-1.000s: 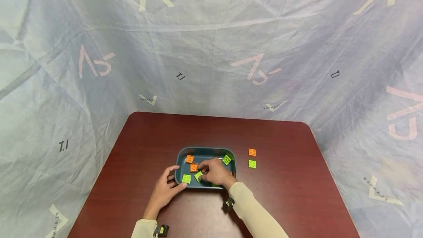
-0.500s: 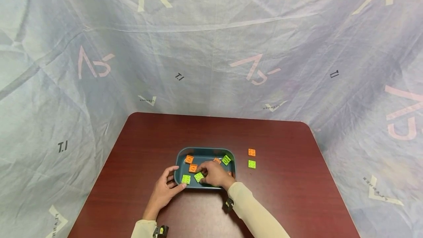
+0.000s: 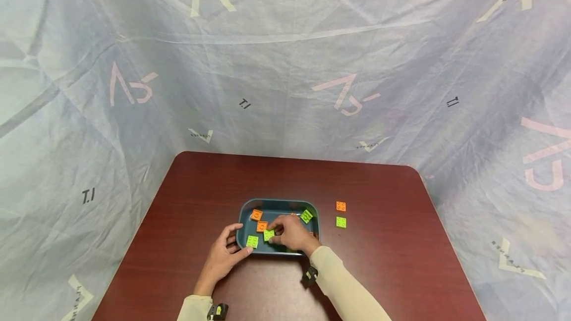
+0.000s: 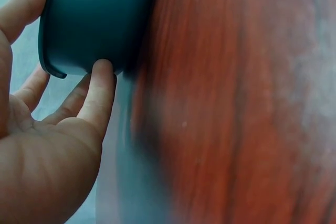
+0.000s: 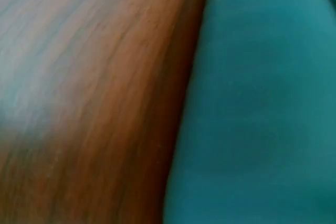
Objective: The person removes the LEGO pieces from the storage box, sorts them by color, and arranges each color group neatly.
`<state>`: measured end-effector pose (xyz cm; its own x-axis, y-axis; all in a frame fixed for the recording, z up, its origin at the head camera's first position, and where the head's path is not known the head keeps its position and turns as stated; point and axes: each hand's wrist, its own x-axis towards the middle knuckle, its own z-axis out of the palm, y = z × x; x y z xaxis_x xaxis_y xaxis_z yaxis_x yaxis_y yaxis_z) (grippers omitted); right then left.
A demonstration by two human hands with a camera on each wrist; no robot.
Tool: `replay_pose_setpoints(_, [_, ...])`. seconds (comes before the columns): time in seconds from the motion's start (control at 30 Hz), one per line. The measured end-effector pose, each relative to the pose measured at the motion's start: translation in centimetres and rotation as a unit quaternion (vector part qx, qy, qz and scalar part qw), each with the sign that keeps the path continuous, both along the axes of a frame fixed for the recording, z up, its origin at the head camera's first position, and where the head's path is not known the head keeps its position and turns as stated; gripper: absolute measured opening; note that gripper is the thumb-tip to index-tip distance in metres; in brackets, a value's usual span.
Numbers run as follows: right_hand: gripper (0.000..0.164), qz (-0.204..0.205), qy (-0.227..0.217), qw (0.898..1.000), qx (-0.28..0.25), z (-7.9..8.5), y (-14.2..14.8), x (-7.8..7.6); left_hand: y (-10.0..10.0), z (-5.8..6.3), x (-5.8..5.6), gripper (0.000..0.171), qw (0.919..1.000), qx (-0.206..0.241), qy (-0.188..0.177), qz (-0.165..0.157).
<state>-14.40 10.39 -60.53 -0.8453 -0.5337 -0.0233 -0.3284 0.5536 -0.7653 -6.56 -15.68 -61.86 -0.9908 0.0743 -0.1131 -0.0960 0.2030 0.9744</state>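
Note:
The left hand (image 3: pixel 221 255) holds the left end of a dark teal tray (image 3: pixel 278 205), its thumb at the near corner and fingers at the far side. In the left wrist view the fingertips touch the tray's rim and outer wall. The right hand (image 3: pixel 292 233) reaches into the tray and pinches a green toy building brick (image 3: pixel 268 235) between thumb and index finger. Close to that brick lie an orange brick (image 3: pixel 262 226) and another green brick (image 3: pixel 252 241). The right wrist view shows just the tray's side wall (image 5: pixel 252 103) and the tabletop; the hand is out of it.
In the tray are also an orange brick (image 3: pixel 256 215) at far left and a green brick (image 3: pixel 306 216) at far right. The right hand partly hides other bricks. An orange brick (image 3: pixel 341 206) and a green brick (image 3: pixel 341 222) lie on the reddish table (image 3: pixel 379 261), right of the tray.
The green brick at the right fingertips has turned and shifted slightly away from the tray's near side, now between thumb and finger. The left hand and tray have stayed put.

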Motion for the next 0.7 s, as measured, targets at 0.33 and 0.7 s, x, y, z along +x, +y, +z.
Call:
replay_pose_setpoints(0.33, [0.029,-0.033,-0.006,0.996,-0.078,1.0,0.6,0.2,0.1,0.1,-0.1,0.076,0.9999,-0.011,0.003,0.000])
replay_pose_setpoints(0.7, [0.030,-0.060,-0.001,0.985,-0.162,2.3,3.1,0.8,0.1,0.2,-0.1,0.079,1.0000,-0.008,0.002,0.000])
